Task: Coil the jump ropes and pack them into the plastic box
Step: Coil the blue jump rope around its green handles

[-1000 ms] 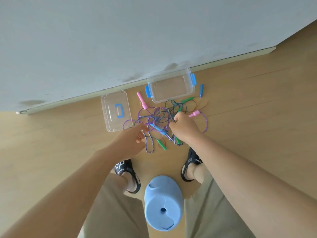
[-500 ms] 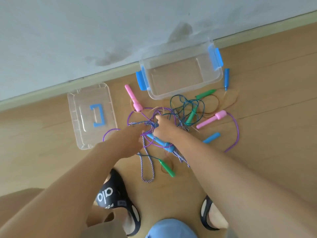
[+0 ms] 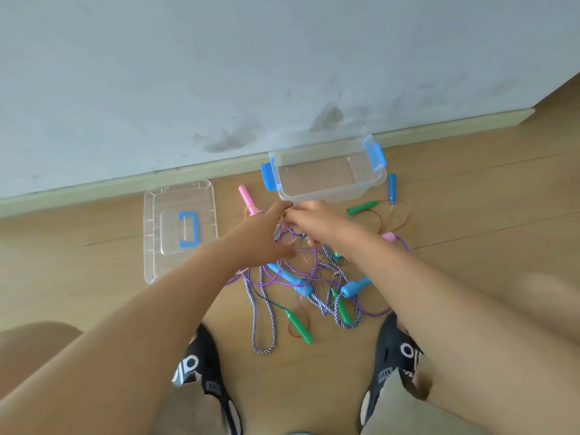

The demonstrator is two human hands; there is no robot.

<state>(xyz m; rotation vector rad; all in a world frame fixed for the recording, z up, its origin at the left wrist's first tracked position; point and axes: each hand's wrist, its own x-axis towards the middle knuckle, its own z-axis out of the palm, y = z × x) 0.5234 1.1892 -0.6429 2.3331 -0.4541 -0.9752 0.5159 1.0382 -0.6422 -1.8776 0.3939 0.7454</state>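
Jump ropes [image 3: 301, 277]: a tangled heap on the wooden floor [image 3: 470, 215], purple, striped and thin cords crossing, with blue, green and pink handles scattered through it. The heap lies directly under and just nearer the person than both hands. Right hand [image 3: 314, 219]: fingers curled, pinching cord at the far edge of the tangle. Left hand [image 3: 260, 237]: touching the right; whether it grips cord cannot be told. Plastic box [image 3: 326, 196]: open, just beyond the hands, against the wall's skirting. Lid [image 3: 179, 229]: flat on the floor, left of the heap.
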